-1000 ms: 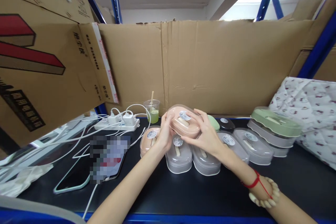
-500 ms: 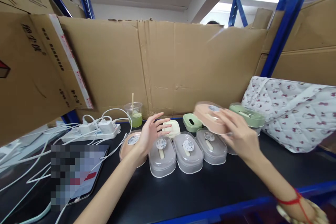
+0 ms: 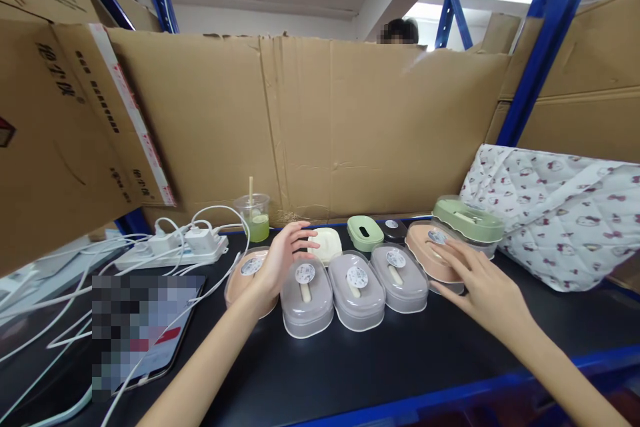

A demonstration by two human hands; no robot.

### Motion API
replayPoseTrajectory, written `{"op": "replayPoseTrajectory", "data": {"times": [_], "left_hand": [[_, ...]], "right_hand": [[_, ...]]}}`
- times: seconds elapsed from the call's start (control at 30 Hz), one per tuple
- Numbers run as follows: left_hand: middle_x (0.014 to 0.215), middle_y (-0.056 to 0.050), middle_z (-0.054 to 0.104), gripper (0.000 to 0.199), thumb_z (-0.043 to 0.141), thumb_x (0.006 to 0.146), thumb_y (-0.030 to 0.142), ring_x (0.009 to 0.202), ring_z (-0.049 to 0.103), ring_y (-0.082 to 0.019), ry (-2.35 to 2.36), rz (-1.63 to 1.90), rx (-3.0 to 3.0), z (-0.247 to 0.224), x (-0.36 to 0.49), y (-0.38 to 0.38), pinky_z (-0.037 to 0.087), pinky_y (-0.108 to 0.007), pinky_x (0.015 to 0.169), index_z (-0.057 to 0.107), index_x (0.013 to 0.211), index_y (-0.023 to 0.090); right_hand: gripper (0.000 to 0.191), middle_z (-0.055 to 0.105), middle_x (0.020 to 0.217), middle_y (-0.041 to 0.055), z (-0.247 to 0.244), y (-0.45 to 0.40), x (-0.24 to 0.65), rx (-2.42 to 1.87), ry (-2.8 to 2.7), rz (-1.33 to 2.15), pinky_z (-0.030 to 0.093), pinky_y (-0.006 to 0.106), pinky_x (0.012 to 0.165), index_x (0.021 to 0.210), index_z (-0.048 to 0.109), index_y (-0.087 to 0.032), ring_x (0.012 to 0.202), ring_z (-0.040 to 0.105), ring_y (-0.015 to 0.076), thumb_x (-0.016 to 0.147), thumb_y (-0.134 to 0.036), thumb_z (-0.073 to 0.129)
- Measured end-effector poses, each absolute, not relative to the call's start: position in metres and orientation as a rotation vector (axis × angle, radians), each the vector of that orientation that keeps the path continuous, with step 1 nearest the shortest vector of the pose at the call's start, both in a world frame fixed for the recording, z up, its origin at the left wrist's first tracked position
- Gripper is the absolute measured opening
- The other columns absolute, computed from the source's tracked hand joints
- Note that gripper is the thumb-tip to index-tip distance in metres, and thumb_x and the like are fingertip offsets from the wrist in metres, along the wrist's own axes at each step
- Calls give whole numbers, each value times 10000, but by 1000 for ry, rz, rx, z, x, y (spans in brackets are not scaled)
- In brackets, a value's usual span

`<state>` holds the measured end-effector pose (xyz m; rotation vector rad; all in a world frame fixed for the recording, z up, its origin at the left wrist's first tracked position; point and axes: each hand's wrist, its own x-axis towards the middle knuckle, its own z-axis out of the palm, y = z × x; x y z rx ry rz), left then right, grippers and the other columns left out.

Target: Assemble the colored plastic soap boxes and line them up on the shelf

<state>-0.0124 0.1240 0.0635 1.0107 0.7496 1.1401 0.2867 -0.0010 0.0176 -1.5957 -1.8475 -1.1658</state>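
Observation:
My right hand (image 3: 483, 290) has its fingers over the right side of a peach oval box (image 3: 427, 252) with a clear lid and round sticker, thumb at the front edge. This box rests at the right end of a row, apparently on top of another clear-lidded box. My left hand (image 3: 286, 260) hovers with fingers apart, holding nothing. It partly covers another peach box (image 3: 245, 280) at the left end. Between the hands stand a left grey box (image 3: 307, 300), a middle grey box (image 3: 357, 293) and a right grey box (image 3: 400, 280), all with clear lids.
Behind the row are a cream box (image 3: 327, 245), a green box (image 3: 365, 233) with a dark slot, a black item (image 3: 394, 229) and a green lidded box (image 3: 465, 217). A drink cup (image 3: 259, 227), power strip (image 3: 170, 252), tablet (image 3: 175, 333) and patterned bag (image 3: 565, 220) flank them.
My right hand has brought the peach box down and to the right, from the air onto the row's right end. The black item behind is now uncovered. My left hand has barely moved.

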Motion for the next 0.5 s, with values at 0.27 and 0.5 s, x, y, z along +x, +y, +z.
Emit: {"op": "replayPoseTrajectory", "data": {"times": [0.27,0.5], "left_hand": [[788,-30,622,107,600,656,224,724,577,-177,1022,1316,1523,59,-10,130,447,-258,642,622,758,201],[624,-62,573,214,758,540,141,1057,562,-324,1347,1188,1551,61,18,176,410,-366,868,556,543,213]], "right_hand": [[363,650,1072,99,53,33,245,-1635,-1736,-770,496,405,807,1040,643,-200,978,618,260,864,-426,420],[204,683,880,128,74,124,167,-2184,-1945,-77,506,413,761,824,689,-161,884,654,285,696,-320,695]]}}
